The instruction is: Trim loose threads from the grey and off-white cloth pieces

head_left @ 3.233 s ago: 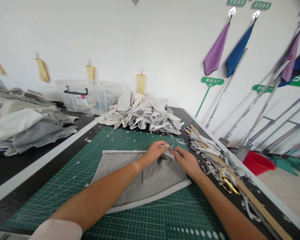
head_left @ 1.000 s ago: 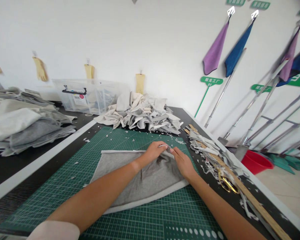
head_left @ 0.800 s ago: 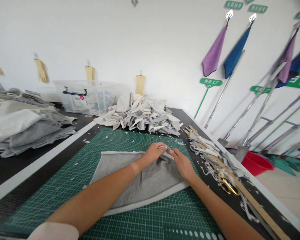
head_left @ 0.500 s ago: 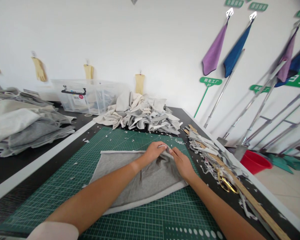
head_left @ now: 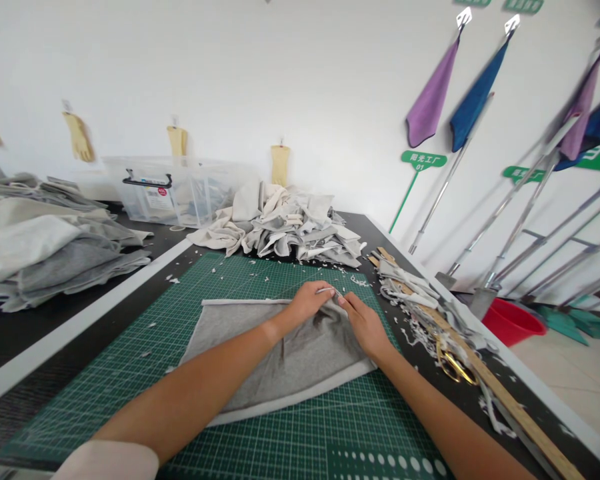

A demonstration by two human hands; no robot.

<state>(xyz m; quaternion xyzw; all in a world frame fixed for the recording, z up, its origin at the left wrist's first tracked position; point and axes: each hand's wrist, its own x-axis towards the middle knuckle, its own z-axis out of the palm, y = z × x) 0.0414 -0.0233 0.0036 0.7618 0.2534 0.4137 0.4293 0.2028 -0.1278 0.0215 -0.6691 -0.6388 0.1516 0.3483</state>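
Observation:
A grey piece of cloth [head_left: 260, 347] with white edging lies flat on the green cutting mat [head_left: 260, 280]. My left hand [head_left: 310, 301] rests on its far right corner, fingers curled and pinching the white edge. My right hand [head_left: 363, 323] lies against the same corner just to the right, fingers together and pressed on the fabric. The two hands nearly touch at their fingertips. Whether the right hand holds a small tool is hidden.
A heap of pale cloth offcuts [head_left: 285, 230] lies beyond the mat, with a clear plastic box [head_left: 175, 190] behind it. Folded grey and white fabric [head_left: 45, 250] is stacked at left. Gold-handled scissors [head_left: 453, 367], a wooden ruler [head_left: 510, 407] and cut strips lie at right. A red basin [head_left: 513, 321] sits on the floor.
Both hands stay at the cloth's far right corner; the thin dark tip seen by my right fingers 3.2 s ago no longer shows. The cloth has hardly shifted.

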